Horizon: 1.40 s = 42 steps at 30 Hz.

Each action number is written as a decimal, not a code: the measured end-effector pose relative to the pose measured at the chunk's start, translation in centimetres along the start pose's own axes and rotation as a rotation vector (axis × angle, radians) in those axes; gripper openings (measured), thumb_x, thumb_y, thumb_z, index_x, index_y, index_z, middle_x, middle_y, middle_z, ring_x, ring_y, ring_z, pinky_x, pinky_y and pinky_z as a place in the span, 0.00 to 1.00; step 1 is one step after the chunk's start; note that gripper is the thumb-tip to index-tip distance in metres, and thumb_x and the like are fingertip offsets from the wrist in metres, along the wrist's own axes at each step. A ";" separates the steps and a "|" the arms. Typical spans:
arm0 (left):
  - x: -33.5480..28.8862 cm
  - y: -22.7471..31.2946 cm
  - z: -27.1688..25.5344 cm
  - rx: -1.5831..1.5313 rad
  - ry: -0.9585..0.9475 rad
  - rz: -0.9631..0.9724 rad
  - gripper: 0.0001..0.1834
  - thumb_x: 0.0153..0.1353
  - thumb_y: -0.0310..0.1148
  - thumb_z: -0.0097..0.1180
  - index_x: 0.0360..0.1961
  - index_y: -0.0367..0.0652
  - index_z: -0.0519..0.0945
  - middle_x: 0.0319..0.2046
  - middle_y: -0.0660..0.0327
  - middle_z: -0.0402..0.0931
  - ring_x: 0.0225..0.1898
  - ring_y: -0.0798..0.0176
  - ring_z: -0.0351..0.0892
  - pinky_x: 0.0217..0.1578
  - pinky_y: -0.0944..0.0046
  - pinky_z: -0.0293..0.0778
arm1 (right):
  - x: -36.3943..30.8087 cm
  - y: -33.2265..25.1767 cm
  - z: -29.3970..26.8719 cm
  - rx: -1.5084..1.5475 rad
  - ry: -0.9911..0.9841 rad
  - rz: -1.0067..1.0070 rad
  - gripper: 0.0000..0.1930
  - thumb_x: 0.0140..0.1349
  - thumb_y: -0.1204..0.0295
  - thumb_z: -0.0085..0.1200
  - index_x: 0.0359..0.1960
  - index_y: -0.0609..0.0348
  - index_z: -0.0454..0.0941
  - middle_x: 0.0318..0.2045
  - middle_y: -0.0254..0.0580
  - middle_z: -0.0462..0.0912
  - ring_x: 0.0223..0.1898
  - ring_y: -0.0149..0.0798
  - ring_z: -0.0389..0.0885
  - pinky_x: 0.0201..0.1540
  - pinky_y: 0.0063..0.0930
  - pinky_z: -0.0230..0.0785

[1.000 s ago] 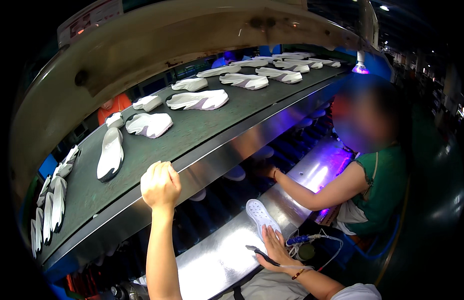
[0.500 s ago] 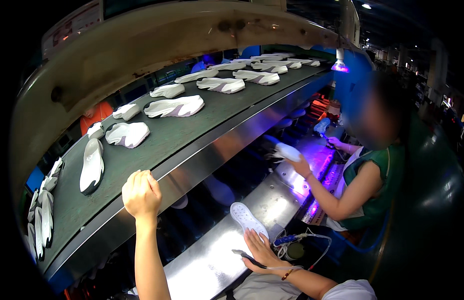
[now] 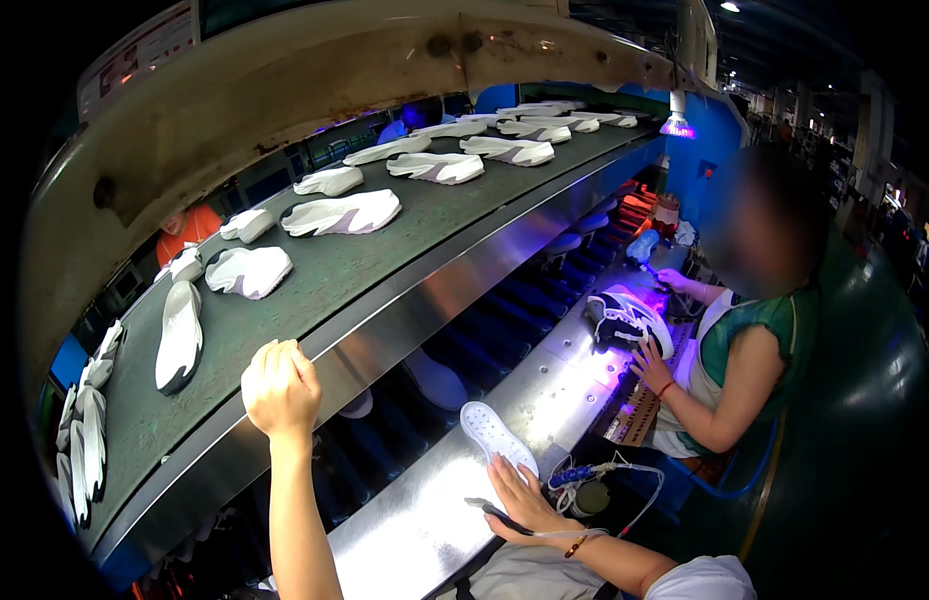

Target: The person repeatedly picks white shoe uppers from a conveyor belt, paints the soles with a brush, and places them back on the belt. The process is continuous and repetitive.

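My left hand [image 3: 282, 388] is closed over the near metal edge [image 3: 329, 368] of a green conveyor belt, with its fingers curled. Down on the metal bench, my right hand [image 3: 524, 502] lies with its fingers over the lower end of a white shoe sole [image 3: 492, 432] with small round marks. A slim, dark-handled brush [image 3: 504, 519] is tucked under that hand's thumb. Its tip points left, and a thin pale tube runs back by my wrist. The ends of my left fingers are hidden.
White and grey shoe soles [image 3: 342, 213] lie spread along the green belt [image 3: 284, 315]. To the right a co-worker's hand [image 3: 654, 368] touches a white and black shoe [image 3: 629, 322] under purple light. A coiled blue hose [image 3: 572, 477] hangs beside my right hand. A lamp [image 3: 677, 118] hangs at the back.
The co-worker's near hand has come down and right; a white and black shoe now stands there instead of the raised white piece. My hands stay put. Soles on the belt appear slightly farther left.
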<state>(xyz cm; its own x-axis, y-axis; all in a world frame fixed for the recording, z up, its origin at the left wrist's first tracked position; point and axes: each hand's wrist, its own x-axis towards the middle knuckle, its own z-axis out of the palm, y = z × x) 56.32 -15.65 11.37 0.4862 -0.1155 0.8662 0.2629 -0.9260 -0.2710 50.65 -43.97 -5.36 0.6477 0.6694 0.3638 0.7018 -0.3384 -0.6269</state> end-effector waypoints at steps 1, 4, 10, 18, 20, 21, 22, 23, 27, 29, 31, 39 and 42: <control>0.0 0.0 0.0 0.000 -0.001 -0.001 0.07 0.51 0.30 0.48 0.24 0.41 0.78 0.28 0.63 0.78 0.37 0.62 0.76 0.38 0.64 0.67 | 0.0 0.0 -0.1 -0.002 0.000 -0.002 0.37 0.54 0.64 0.45 0.59 0.74 0.44 0.61 0.63 0.43 0.64 0.53 0.42 0.59 0.48 0.36; 0.2 0.3 0.1 -0.005 -0.005 -0.008 0.07 0.50 0.30 0.48 0.24 0.41 0.78 0.28 0.63 0.78 0.37 0.62 0.76 0.38 0.64 0.67 | -0.1 0.2 -0.2 -0.003 0.007 -0.002 0.37 0.54 0.64 0.45 0.59 0.75 0.43 0.61 0.63 0.43 0.64 0.53 0.43 0.59 0.48 0.37; 0.5 0.5 0.0 -0.041 -0.019 -0.035 0.08 0.51 0.30 0.48 0.26 0.40 0.78 0.29 0.62 0.78 0.38 0.61 0.75 0.39 0.63 0.67 | 0.0 0.9 -0.4 -0.028 0.029 -0.003 0.37 0.54 0.64 0.45 0.59 0.75 0.43 0.62 0.62 0.42 0.64 0.51 0.42 0.59 0.47 0.37; 1.0 0.9 -0.1 -0.020 -0.003 -0.031 0.08 0.53 0.30 0.46 0.27 0.40 0.78 0.28 0.61 0.77 0.38 0.60 0.75 0.40 0.63 0.67 | 0.0 0.8 -1.5 0.003 0.034 0.019 0.35 0.55 0.64 0.43 0.60 0.72 0.43 0.62 0.61 0.41 0.65 0.50 0.41 0.61 0.44 0.35; 1.2 1.0 0.0 -0.017 -0.005 -0.033 0.08 0.53 0.30 0.46 0.27 0.40 0.78 0.28 0.61 0.77 0.38 0.60 0.75 0.40 0.64 0.67 | -0.1 0.9 -1.4 -0.001 0.018 0.023 0.35 0.56 0.65 0.43 0.61 0.71 0.43 0.63 0.60 0.42 0.65 0.50 0.41 0.61 0.45 0.35; 1.2 1.0 0.0 -0.015 -0.011 -0.034 0.08 0.53 0.30 0.46 0.27 0.40 0.78 0.28 0.61 0.77 0.38 0.60 0.75 0.40 0.64 0.67 | -0.1 1.0 -1.4 -0.003 0.011 0.025 0.35 0.56 0.65 0.43 0.61 0.71 0.43 0.63 0.60 0.42 0.65 0.50 0.41 0.61 0.45 0.35; 1.4 1.1 -0.1 -0.011 -0.014 -0.030 0.08 0.53 0.30 0.46 0.27 0.40 0.78 0.28 0.62 0.77 0.38 0.60 0.75 0.40 0.64 0.67 | 0.0 1.1 -1.5 -0.017 0.005 0.021 0.35 0.56 0.65 0.43 0.61 0.70 0.44 0.63 0.60 0.42 0.65 0.50 0.41 0.61 0.45 0.35; 1.5 1.3 -0.2 -0.006 -0.019 -0.031 0.08 0.53 0.30 0.46 0.27 0.40 0.78 0.28 0.62 0.77 0.38 0.60 0.75 0.40 0.64 0.67 | 0.0 1.1 -1.7 -0.032 -0.007 0.017 0.35 0.56 0.65 0.43 0.61 0.69 0.44 0.63 0.60 0.42 0.65 0.50 0.41 0.61 0.45 0.35; 1.7 1.4 -0.3 -0.003 -0.033 -0.037 0.08 0.53 0.29 0.45 0.26 0.41 0.77 0.28 0.62 0.77 0.38 0.60 0.75 0.40 0.64 0.66 | -0.1 1.0 -2.0 -0.046 0.020 -0.007 0.33 0.56 0.66 0.42 0.62 0.61 0.46 0.63 0.59 0.41 0.65 0.53 0.40 0.60 0.48 0.35; 1.8 1.3 -0.2 -0.004 -0.019 -0.029 0.08 0.53 0.30 0.45 0.26 0.41 0.77 0.28 0.62 0.77 0.38 0.60 0.75 0.40 0.64 0.66 | 0.0 1.0 -2.5 -0.055 0.013 -0.018 0.32 0.55 0.66 0.42 0.62 0.60 0.48 0.63 0.58 0.42 0.65 0.53 0.40 0.60 0.49 0.35; 1.8 1.4 -0.1 -0.012 -0.015 -0.029 0.08 0.53 0.30 0.45 0.26 0.41 0.77 0.28 0.62 0.77 0.38 0.60 0.75 0.40 0.64 0.66 | 0.0 1.1 -2.8 -0.057 -0.001 -0.013 0.32 0.55 0.66 0.43 0.62 0.60 0.49 0.63 0.58 0.43 0.65 0.54 0.40 0.60 0.49 0.36; 2.3 1.9 -0.2 -0.015 -0.001 -0.038 0.07 0.53 0.30 0.46 0.26 0.42 0.77 0.28 0.62 0.77 0.38 0.61 0.75 0.39 0.64 0.67 | -0.1 0.9 -3.8 -0.019 -0.019 0.033 0.35 0.55 0.66 0.44 0.61 0.67 0.43 0.63 0.54 0.46 0.65 0.50 0.43 0.60 0.47 0.40; 2.6 2.1 -0.3 -0.020 0.000 -0.045 0.08 0.54 0.30 0.46 0.26 0.41 0.77 0.28 0.62 0.77 0.38 0.60 0.75 0.39 0.63 0.67 | -0.3 1.2 -3.9 0.018 -0.008 0.034 0.36 0.55 0.66 0.45 0.62 0.68 0.41 0.63 0.55 0.46 0.65 0.50 0.42 0.60 0.47 0.39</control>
<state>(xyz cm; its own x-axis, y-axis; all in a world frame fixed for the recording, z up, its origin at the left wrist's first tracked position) 57.89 -18.03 13.17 0.4744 -0.0730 0.8773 0.2682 -0.9372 -0.2230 52.45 -47.10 -3.55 0.6689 0.6630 0.3361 0.6736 -0.3493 -0.6514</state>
